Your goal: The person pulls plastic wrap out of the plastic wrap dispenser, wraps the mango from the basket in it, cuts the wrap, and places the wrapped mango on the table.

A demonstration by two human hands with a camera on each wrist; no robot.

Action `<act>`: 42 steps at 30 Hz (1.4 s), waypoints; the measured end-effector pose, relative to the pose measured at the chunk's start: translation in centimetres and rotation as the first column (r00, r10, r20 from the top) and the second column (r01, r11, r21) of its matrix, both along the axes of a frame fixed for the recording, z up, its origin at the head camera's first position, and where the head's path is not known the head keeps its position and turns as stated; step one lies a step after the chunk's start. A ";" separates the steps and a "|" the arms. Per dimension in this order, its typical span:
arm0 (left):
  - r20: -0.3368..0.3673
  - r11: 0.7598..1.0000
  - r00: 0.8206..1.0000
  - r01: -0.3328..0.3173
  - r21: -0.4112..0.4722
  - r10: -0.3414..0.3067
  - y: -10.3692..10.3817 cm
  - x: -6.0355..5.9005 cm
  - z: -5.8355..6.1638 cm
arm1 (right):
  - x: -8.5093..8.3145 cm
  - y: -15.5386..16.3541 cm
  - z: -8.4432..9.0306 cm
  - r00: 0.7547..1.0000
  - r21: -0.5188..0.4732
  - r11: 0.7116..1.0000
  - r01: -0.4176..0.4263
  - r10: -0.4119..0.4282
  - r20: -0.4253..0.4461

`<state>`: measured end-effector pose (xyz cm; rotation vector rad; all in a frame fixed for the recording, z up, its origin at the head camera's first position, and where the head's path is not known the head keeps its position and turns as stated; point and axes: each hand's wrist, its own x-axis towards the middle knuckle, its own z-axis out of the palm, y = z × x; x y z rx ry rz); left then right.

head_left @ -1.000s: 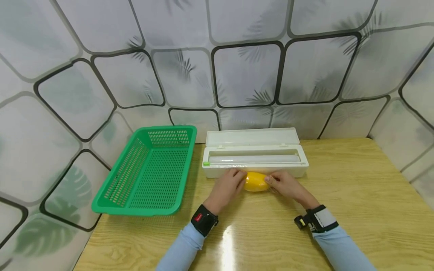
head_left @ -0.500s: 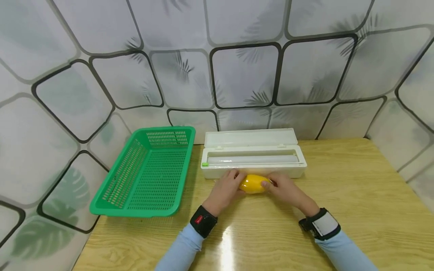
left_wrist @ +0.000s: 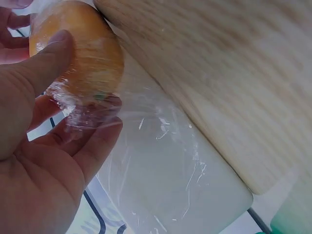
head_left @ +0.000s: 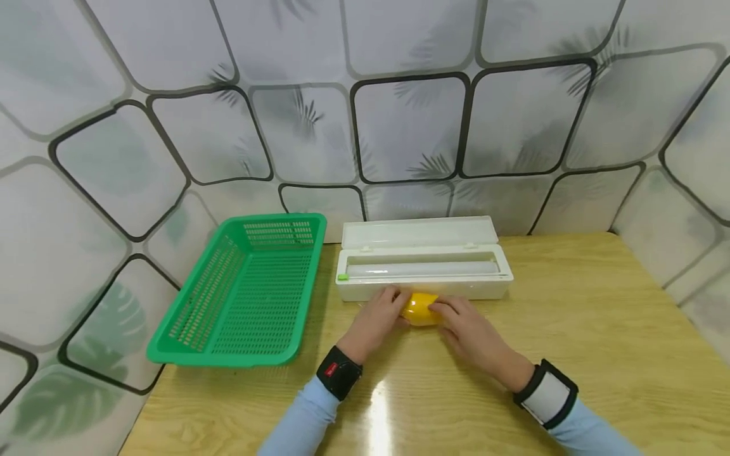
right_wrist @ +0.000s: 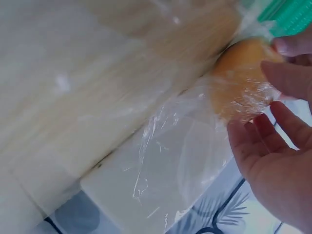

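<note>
A smooth, oval yellow fruit (head_left: pixel 421 310), mango-like in shape, lies between both hands just in front of the white wrap box. Clear cling film (left_wrist: pixel 161 141) clings to it in wrinkles and spreads loose over the box front. My left hand (head_left: pixel 374 323) grips the fruit's left end, its thumb on the skin and its fingers curled under the bunched film. From the other side my right hand (head_left: pixel 472 334) holds the right end, thumb on top and fingers at the gathered film (right_wrist: pixel 248 105). The fruit's underside is hidden.
The cling film dispenser (head_left: pixel 424 290) stands with its lid (head_left: pixel 419 233) raised, a film roll (head_left: pixel 422 269) inside and a green slider (head_left: pixel 343 277) at its left. Left of it sits a green perforated basket (head_left: pixel 262 297). A patterned wall (head_left: pixel 410 126) rises behind the wooden table (head_left: pixel 570 316).
My right hand has shifted its hold over the fruit's right end, the wrist turning and covering more of it. The fruit has moved slightly left. My left hand keeps its grip.
</note>
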<state>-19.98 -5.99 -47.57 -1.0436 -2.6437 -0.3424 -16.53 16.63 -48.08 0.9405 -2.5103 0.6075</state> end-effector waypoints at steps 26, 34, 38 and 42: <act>0.308 0.963 0.951 -0.071 0.262 -0.013 -0.1 -0.3 0.5 | -2.5 0.7 -0.3 0.988 0.038 0.998 0.043 -0.048 0.150; 0.365 0.951 0.931 -0.104 0.291 -0.010 0.0 -0.1 0.6 | -2.2 0.2 -0.6 0.994 0.133 0.989 0.060 -0.072 0.084; 0.389 0.947 0.921 -0.113 0.300 -0.014 -0.1 -0.3 0.5 | -2.3 0.1 -0.6 0.996 0.139 0.988 0.063 -0.072 0.061; 0.414 0.947 0.910 -0.123 0.297 -0.012 -0.1 -0.5 0.4 | -2.5 0.3 -0.8 0.997 0.145 0.988 0.052 -0.059 0.044</act>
